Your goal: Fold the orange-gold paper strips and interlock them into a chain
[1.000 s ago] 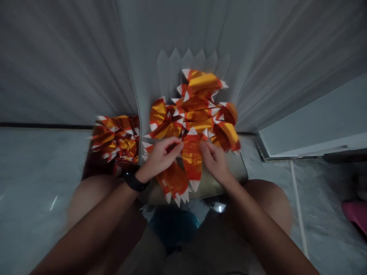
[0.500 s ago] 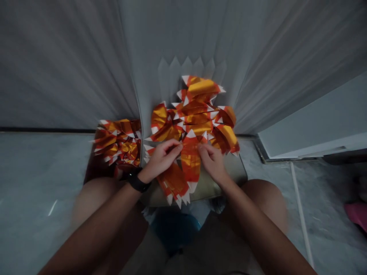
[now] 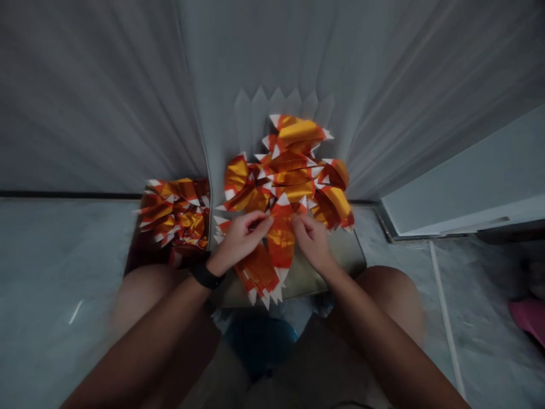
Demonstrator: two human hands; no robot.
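Between my hands is a long orange-and-gold foil paper piece [image 3: 281, 241] with red ends and white pointed tips. My left hand [image 3: 243, 236] pinches its left edge, thumb against fingers; a black band circles that wrist. At the opposite edge, my right hand [image 3: 313, 238] pinches it the same way. A fanned stack of similar foil pieces [image 3: 259, 272] lies just below, partly under my left hand. Beyond my fingers, folded foil pieces [image 3: 293, 162] are heaped on the padded seat [image 3: 336, 258], rising against the grey pleated curtain.
On a dark red surface at the left sits another pile of foil pieces [image 3: 181, 210]. A blue container [image 3: 261, 343] is below the seat, between my knees. The grey curtain [image 3: 272, 51] hangs behind. A white cabinet-like panel [image 3: 468, 182] and a pink object [image 3: 528, 318] are at the right.
The held foil piece has tilted slightly, its lower tip shifting a little left. Both hands keep nearly the same place and pinch.
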